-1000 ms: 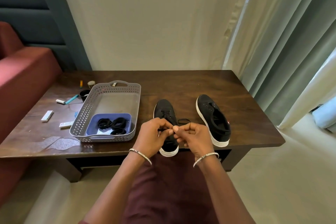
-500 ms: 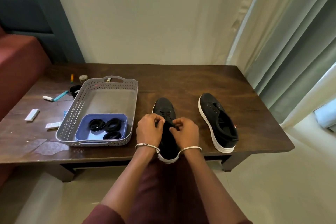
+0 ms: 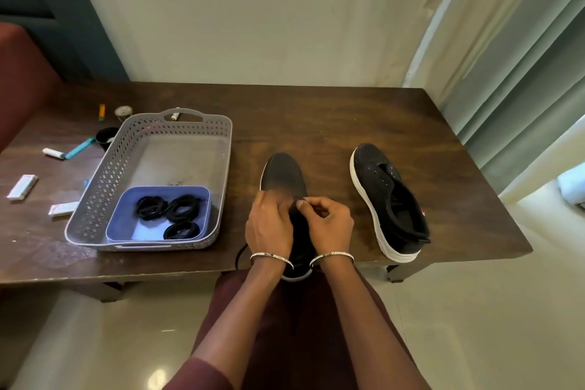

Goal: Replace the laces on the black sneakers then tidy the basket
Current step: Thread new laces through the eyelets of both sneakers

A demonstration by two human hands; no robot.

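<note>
Shoe-lacing thoughts: the first sneaker (image 3: 283, 174) sits on the table (image 3: 316, 111) just right of the basket (image 3: 226, 168), toe pointing away, heel poking over the near edge. The left hand (image 3: 269, 225) has its fingers curled down onto the upper, and I can't tell if it has lace in there too. The right hand (image 3: 329, 225) has a tight thumb-and-finger grip on the lace (image 3: 239, 255) up by the eyelets, while a loose end dangles off the table edge below the basket's right corner. Lace is floppy and light, so I'd pinch it right at the tip, where it's stiffest, or it'll buckle at the hole. The canvas looks soft and the shoe's light, so it'll probably skid unless one hand pins it by the eyelet row. The second sneaker (image 3: 389, 203), further right of the basket, looks lace-free, and the coiled laces (image 3: 167, 209) wait in the blue tray (image 3: 126, 215) inside the basket.
</note>
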